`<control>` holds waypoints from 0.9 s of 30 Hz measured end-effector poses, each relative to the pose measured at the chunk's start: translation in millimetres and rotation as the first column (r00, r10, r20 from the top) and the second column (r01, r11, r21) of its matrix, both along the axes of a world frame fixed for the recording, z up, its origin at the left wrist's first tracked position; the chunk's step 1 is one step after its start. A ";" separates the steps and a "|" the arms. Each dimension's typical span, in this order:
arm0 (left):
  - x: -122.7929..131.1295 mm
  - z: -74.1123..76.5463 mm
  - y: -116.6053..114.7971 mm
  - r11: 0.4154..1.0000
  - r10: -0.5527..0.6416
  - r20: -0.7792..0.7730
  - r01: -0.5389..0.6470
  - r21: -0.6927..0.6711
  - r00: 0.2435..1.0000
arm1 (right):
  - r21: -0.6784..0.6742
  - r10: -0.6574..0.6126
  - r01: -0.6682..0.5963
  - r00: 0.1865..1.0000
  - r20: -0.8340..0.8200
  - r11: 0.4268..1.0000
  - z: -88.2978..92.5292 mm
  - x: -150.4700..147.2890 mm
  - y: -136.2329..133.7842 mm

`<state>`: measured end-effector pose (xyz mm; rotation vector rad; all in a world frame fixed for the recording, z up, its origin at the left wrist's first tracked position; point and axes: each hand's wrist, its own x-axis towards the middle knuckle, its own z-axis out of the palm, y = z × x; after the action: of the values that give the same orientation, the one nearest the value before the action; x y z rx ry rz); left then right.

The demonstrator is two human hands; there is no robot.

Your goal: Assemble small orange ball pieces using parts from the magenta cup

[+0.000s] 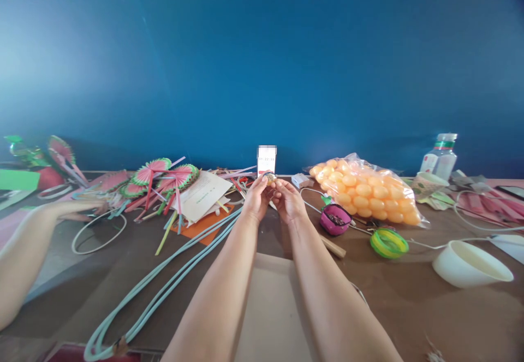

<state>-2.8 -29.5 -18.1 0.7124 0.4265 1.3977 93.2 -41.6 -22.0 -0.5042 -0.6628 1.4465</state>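
Observation:
My left hand (pixel 256 198) and my right hand (pixel 288 200) are raised close together at the middle, in front of a propped phone (pixel 267 157) with a timer on its screen. Between the fingertips of both is a small brownish, shiny item (pixel 270 178), too small to name. The fingers of each hand are closed in a pinch around it. Below the forearms lies a flat grey-beige board (pixel 272 296). Right of my hands sits an open magenta pouch (pixel 335 220) with small dark bits inside.
A clear bag of orange plastic eggs (pixel 368 190), a yellow-green dish (pixel 388 243), a white bowl (pixel 470 263) and a bottle (pixel 440 154) stand right. At left are pleated paper fans (pixel 178 179), papers (pixel 204 195), pale blue tubes (pixel 164 291) and another person's arm (pixel 33 247).

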 end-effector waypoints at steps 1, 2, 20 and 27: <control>0.2 -0.1 0.2 1.000 0.000 0.001 0.000 0.009 1.000 | 0.002 -0.007 0.007 1.000 0.006 1.000 -0.2 -0.1 0.2; 0.4 -0.3 0.5 1.000 0.002 0.002 -0.002 0.019 1.000 | 0.002 -0.015 0.015 1.000 0.013 1.000 -0.5 -0.1 0.4; 0.8 -0.9 0.1 0.997 0.011 -0.016 -0.010 0.074 1.000 | -0.025 -0.043 0.045 0.996 0.075 0.999 3.6 -0.1 0.1; 1.7 -1.3 -0.5 0.997 0.027 -0.022 -0.025 0.079 0.999 | -0.062 -0.073 0.077 0.996 0.057 0.995 4.8 -2.3 -0.6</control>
<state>-1.1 -30.0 -19.3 0.7898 0.4022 1.4384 90.9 -42.2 -17.2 -0.6142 -0.6361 1.3906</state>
